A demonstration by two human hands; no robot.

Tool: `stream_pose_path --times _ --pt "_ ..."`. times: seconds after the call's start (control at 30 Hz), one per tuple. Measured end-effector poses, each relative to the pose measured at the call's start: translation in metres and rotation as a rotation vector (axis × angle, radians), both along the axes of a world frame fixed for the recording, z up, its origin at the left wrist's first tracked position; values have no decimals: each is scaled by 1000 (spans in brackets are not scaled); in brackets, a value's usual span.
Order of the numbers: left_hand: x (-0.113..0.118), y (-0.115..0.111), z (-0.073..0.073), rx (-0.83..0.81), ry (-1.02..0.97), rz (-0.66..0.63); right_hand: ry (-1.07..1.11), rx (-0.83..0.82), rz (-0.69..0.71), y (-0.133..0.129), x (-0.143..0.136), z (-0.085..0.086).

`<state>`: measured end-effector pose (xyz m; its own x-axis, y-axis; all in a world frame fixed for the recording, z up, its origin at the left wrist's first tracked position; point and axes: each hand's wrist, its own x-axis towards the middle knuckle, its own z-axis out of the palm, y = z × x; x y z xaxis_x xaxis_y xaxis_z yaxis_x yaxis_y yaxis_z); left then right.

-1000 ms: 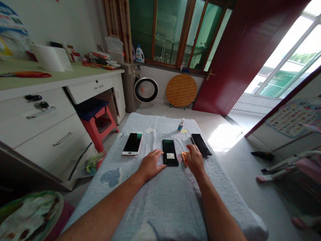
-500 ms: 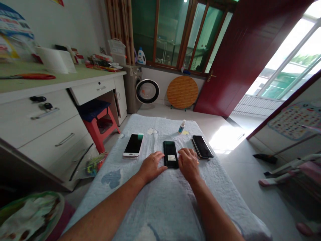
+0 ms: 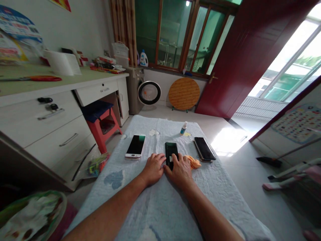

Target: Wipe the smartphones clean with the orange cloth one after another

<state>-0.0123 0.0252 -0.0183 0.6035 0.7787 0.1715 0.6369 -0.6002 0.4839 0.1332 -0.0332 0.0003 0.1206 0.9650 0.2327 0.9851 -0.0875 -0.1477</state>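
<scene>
A black smartphone (image 3: 172, 147) lies flat on a cloth-covered table between my hands, a small light patch on its lower screen. My left hand (image 3: 154, 169) rests beside its left edge, fingers stretched out and fingertips against or very near it. My right hand (image 3: 181, 171) lies over the phone's lower right part, fingers spread, hiding that corner. Just right of that hand is a crumpled orange cloth (image 3: 194, 162). To the left lies a white-framed phone (image 3: 135, 146) and to the right a dark phone (image 3: 204, 148), each apparently on top of another flat item.
A small spray bottle (image 3: 183, 128) stands near the far edge of the light blue table cover (image 3: 155, 214). On the left are a desk (image 3: 100, 79), a red stool (image 3: 106, 132) and a bin (image 3: 60, 214). A washing machine (image 3: 134, 87) has its door swung out.
My right hand has moved left onto the phone, and the orange cloth, mostly hidden under it before, now lies exposed beside it. My left hand stays by the phone. The view has shifted slightly.
</scene>
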Motion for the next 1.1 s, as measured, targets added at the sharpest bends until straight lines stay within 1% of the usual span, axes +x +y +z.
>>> stream_pose_path --times 0.2,0.43,0.57,0.67,0.77,0.87,1.0,1.1 --pt "1 3 -1 -52 19 2 30 -1 3 1 -1 0" --pt "1 2 0 -67 -40 17 80 16 16 4 1 1" --pt "2 0 1 -126 -185 47 126 50 18 5 2 3" --pt "4 0 0 -212 -387 50 183 68 48 5 6 6" --pt "6 -2 0 -360 -598 1 260 89 89 5 10 8" --pt "7 -4 3 -460 -687 -97 312 142 108 6 14 6" --pt "7 -8 9 -449 -690 -190 344 259 107 9 15 -1" --pt "7 -10 10 -404 -645 -220 370 293 98 11 15 -3"
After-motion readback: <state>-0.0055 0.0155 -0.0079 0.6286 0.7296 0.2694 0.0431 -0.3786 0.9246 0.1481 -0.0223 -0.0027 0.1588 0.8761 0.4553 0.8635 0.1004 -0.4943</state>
